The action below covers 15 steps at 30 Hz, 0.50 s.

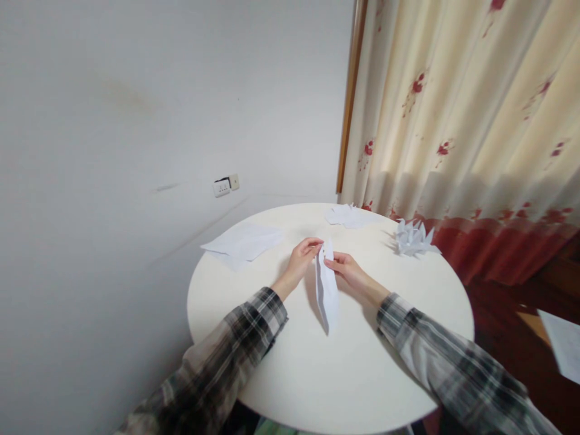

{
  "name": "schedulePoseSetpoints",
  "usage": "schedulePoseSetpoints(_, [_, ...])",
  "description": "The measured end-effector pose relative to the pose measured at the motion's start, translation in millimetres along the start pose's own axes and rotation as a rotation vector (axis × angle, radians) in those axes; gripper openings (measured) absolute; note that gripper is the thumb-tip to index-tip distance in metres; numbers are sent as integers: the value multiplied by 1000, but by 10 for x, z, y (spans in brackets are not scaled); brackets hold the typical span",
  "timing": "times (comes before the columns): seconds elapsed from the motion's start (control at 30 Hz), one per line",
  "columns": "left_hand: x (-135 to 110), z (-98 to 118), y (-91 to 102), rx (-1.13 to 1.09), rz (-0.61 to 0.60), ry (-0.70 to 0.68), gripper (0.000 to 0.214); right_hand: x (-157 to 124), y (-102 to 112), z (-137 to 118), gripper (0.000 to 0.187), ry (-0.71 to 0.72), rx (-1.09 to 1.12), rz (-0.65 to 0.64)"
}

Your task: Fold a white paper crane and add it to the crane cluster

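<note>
A folded sheet of white paper [327, 293] is held up over the middle of the round white table, its long pointed end hanging toward me. My left hand [302, 258] pinches its upper left edge between thumb and fingers. On the other side, my right hand [348, 269] grips the upper right edge, with the thumb on the near face. Small dark marks show near the top of the paper between the two hands. The fingers behind the sheet are partly hidden.
Flat white sheets [244, 243] lie at the table's left. More paper pieces [347, 215] rest at the far edge, and a cluster of pointed folded papers [413, 237] sits at the right. The table [344, 386] stands near a wall and a flowered curtain [457, 121].
</note>
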<state>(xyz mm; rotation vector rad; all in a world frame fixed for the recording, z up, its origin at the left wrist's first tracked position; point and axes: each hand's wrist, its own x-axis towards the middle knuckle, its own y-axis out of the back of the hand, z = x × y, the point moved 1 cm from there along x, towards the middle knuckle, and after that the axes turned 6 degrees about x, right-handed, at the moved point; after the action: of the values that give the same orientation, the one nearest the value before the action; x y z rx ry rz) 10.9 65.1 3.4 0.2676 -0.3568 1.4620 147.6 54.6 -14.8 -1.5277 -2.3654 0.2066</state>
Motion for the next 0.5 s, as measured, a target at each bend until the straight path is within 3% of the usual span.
schedulePoseSetpoints(0.27, [19,-108,25,-118,-9,164,27,-34,-31,-32,38,-19,-117,-20])
schedulePoseSetpoints(0.5, [-20,-120,17,-293,-46,287,41,-87,-68,-46,35,-54,-88,-94])
